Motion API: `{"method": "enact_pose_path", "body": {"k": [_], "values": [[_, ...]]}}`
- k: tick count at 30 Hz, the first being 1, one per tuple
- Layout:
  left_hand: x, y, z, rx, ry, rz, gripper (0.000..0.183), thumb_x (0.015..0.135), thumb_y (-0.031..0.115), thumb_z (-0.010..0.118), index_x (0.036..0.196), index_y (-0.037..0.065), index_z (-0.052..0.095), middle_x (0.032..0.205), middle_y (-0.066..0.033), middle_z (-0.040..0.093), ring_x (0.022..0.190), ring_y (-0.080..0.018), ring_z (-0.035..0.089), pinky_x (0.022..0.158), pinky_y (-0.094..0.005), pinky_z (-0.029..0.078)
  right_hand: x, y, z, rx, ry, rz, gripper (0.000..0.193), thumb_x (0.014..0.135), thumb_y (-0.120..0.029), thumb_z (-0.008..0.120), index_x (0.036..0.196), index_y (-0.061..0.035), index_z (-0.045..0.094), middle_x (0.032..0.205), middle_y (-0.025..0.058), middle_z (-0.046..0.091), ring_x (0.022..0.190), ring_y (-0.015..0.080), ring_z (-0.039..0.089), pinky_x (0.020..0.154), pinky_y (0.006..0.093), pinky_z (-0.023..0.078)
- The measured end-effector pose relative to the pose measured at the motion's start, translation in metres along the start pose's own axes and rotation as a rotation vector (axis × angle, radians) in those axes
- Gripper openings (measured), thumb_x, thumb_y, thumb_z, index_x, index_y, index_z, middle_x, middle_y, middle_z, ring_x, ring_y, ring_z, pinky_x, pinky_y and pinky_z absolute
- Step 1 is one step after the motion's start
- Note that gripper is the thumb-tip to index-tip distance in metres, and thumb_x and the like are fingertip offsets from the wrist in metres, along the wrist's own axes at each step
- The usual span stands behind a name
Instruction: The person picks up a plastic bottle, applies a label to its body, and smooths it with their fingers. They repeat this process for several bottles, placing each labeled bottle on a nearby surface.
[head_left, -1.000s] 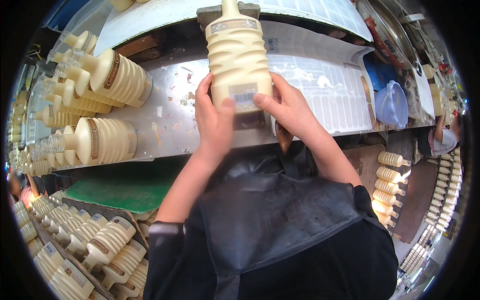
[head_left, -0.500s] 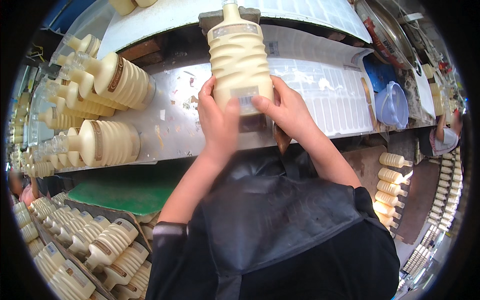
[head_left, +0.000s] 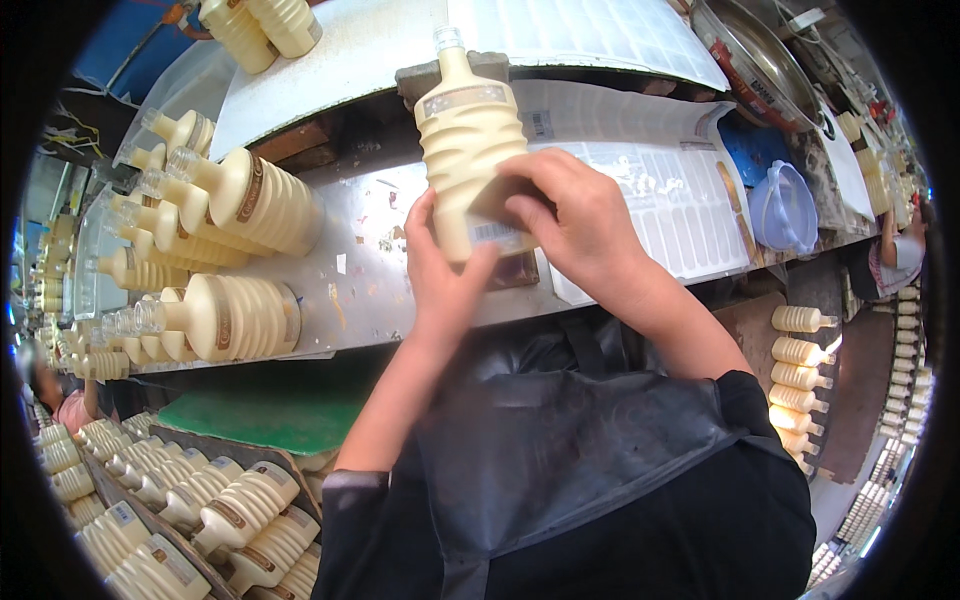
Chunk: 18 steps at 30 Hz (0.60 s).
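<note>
A large cream-coloured ribbed bottle (head_left: 462, 145) with a clear threaded neck lies in front of me, its neck pointing away. Its neck end rests at a grey block (head_left: 418, 80), and a barcode label shows near its base. My left hand (head_left: 440, 280) is closed around the base's left side, thumb over the lower edge. My right hand (head_left: 580, 215) is bent at the bottle's right side, with fingertips and thumb against its face beside the label. Shadow and the fingers hide part of that side. Under the base shows a dark brown block (head_left: 515, 270).
Several similar bottles (head_left: 245, 318) lie on the metal table (head_left: 365, 270) at left. White ribbed plastic sheets (head_left: 650, 225) and a lavender bucket (head_left: 783, 208) are on the right. Racks of bottles (head_left: 250, 505) stand lower left; more bottles (head_left: 798, 375) lie lower right.
My right hand has moved up from the bottle's base to its right side, fingers now curled over its face. The whole view has shifted, with things sitting lower. My left hand stays at the base.
</note>
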<state>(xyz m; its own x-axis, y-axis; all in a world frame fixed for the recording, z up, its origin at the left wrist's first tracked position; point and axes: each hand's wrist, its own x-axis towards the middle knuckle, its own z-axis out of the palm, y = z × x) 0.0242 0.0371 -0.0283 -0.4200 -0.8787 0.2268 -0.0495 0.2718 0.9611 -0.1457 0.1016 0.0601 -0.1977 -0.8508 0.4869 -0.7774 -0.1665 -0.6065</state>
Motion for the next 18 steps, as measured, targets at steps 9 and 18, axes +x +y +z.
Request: {"method": "enact_pose_path", "body": {"k": [9, 18], "values": [[0.001, -0.003, -0.008, -0.424, 0.001, -0.156, 0.055, 0.102, 0.014, 0.054, 0.153, 0.002, 0.038, 0.147, -0.0156, 0.047, 0.135, -0.025, 0.047, 0.116, -0.0401, 0.036, -0.023, -0.03, 0.008, -0.056, 0.014, -0.225, 0.029, 0.08, 0.0, 0.07, 0.109, -0.0038, 0.066, 0.09, 0.0096, 0.069, 0.081, 0.0231, 0.07, 0.074, 0.0354, 0.055], [0.017, 0.002, 0.007, 0.049, 0.077, -0.085, 0.065, 0.1, 0.036, 0.065, 0.148, 0.002, 0.036, 0.128, -0.0139, 0.052, 0.115, -0.0195, 0.05, 0.104, -0.0354, 0.041, -0.027, -0.007, 0.023, 0.014, 0.099, 0.244, 0.03, 0.097, -0.005, 0.059, 0.126, 0.0002, 0.052, 0.117, 0.0201, 0.062, 0.106, 0.036, 0.063, 0.093, 0.0408, 0.051]]}}
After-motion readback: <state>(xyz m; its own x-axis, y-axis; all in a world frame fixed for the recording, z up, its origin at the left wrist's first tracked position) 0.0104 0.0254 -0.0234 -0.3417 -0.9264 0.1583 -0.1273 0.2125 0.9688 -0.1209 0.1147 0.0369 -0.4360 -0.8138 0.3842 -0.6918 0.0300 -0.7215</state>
